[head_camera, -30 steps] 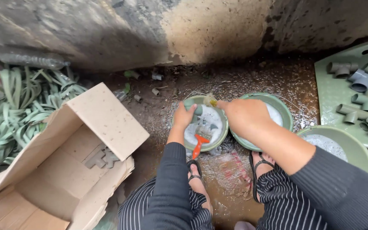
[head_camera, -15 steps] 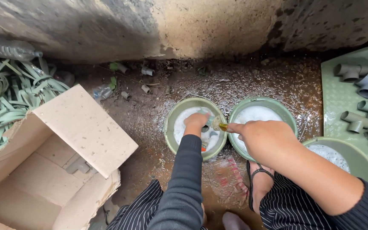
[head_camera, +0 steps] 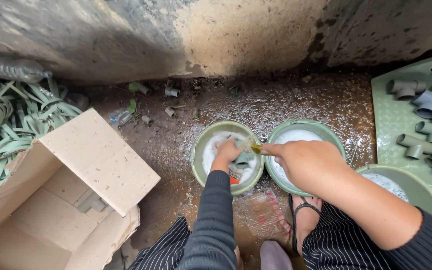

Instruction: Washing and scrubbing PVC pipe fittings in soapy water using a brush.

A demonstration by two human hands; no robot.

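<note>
A person crouches over two green bowls on wet ground at the centre of the frame. The left hand reaches into the left bowl, which holds a white liquid, its fingers curled around a grey-green pipe fitting held over the liquid; the fitting is small and partly hidden, so which way its openings point cannot be told. The right hand, over the right bowl, pinches a thin yellowish brush between pressed-together fingers. The brush's long axis runs nearly level, left to right, with its tip pointing left toward the fitting, just above the left hand's fingers. An orange handle shows at the near rim of the left bowl, below the fitting.

A third bowl of white liquid sits at lower right, partly covered by the right forearm. At the right edge, a green tray carries many grey pipe elbows. An open cardboard box fills the lower left, with one fitting lying inside. Green strapping is heaped at the left edge, below a clear plastic bottle against the stained concrete wall. A crumpled clear wrapper lies on the ground between the person's sandalled feet.
</note>
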